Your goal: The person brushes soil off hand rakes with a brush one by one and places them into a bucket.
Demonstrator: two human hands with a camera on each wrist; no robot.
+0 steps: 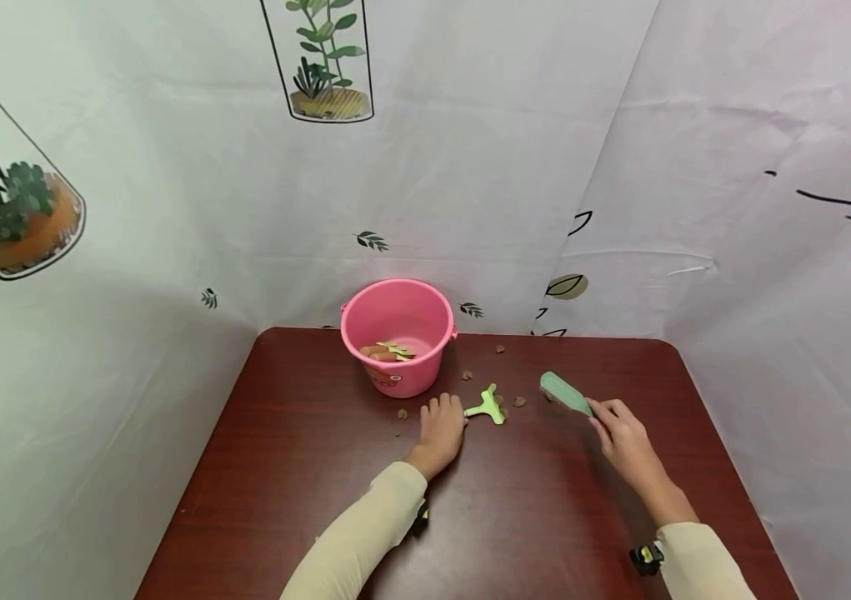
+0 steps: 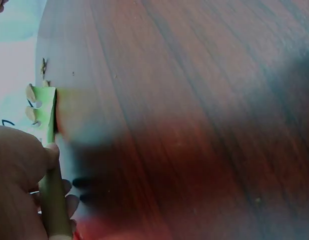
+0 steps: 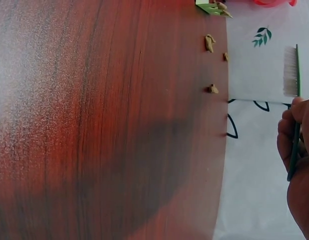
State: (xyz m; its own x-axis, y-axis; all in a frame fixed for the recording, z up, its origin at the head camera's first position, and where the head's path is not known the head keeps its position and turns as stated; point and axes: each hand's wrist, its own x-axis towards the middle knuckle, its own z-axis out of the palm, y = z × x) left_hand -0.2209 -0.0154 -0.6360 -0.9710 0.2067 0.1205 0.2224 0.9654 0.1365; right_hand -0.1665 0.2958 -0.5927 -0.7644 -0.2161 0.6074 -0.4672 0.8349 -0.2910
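Note:
My left hand (image 1: 443,429) grips the handle of a small light-green rake (image 1: 487,406), its pronged head lying low over the table. In the left wrist view, brown lumps (image 2: 30,114) sit at the prongs of the rake (image 2: 44,105). My right hand (image 1: 626,442) holds a pale green brush (image 1: 564,392) by its handle, tilted up to the left. White bristles show on the brush (image 3: 291,72) in the right wrist view. Small brown lumps (image 1: 519,402) lie scattered between the two tools.
Behind my left hand stands a pink bucket (image 1: 434,367) holding several orange-brown pieces with green ends (image 1: 386,353). More brown crumbs (image 1: 402,414) lie near its base. A patterned white cloth (image 1: 508,208) rises along the back edge of the dark wooden table (image 1: 282,467).

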